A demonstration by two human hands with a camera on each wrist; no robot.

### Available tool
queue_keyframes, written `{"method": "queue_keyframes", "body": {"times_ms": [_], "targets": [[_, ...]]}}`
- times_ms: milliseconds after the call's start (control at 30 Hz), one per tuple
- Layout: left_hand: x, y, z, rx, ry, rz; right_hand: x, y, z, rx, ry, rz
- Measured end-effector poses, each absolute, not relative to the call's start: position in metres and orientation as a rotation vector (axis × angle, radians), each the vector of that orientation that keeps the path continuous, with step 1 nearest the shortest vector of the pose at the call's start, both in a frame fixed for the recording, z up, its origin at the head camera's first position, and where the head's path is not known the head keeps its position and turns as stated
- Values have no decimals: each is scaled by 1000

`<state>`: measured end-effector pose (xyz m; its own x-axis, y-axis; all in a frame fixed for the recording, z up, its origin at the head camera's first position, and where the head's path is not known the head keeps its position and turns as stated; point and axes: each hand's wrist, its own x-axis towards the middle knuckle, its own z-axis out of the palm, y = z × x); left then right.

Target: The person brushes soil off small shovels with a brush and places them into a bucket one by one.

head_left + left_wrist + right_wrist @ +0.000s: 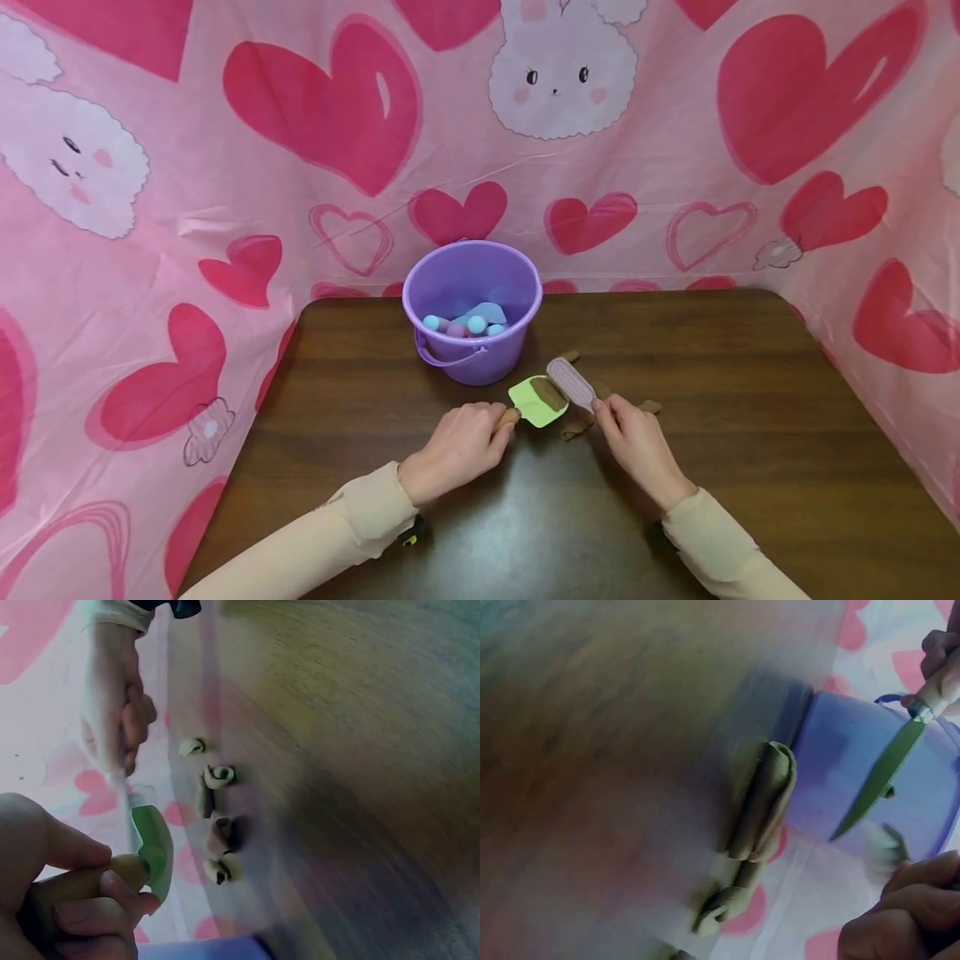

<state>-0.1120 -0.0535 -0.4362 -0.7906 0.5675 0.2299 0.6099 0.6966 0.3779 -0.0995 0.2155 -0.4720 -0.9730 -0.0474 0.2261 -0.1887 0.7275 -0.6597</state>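
Note:
My left hand (461, 446) grips the wooden handle of a small green shovel (534, 408). A brown rolled piece (549, 393) overlaps the shovel's blade in the head view. My right hand (637, 442) pinches the end of a pale lilac tool (572, 385) with a long, rounded, dotted head, right beside that piece. In the left wrist view, the shovel (154, 851) is tilted nearly edge-on, in front of the right hand (112, 712). Several brown curled pieces (761, 802) lie on the table around the tools. The lilac tool is blurred in the right wrist view.
A purple bucket (480, 367) stands behind the shovel, its handle hanging at the front. Inside are light blue and pinkish items (477, 323). The dark wooden table (735, 358) is enclosed by a pink heart-patterned cloth (450, 108).

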Motion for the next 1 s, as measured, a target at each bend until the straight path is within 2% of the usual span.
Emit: {"method": "queue_keyframes", "body": {"times_ms": [233, 600, 1000], "targets": [[-113, -53, -438, -982, -2813, -681, -94, 204, -470, 372, -2769, 1106], [-113, -54, -440, -979, -2746, -703, -99, 206, -470, 164, -2751, 1075], [-113, -58, -442, -1005, -2773, -716, -102, 219, -469, 62, -2727, 1021]]}}
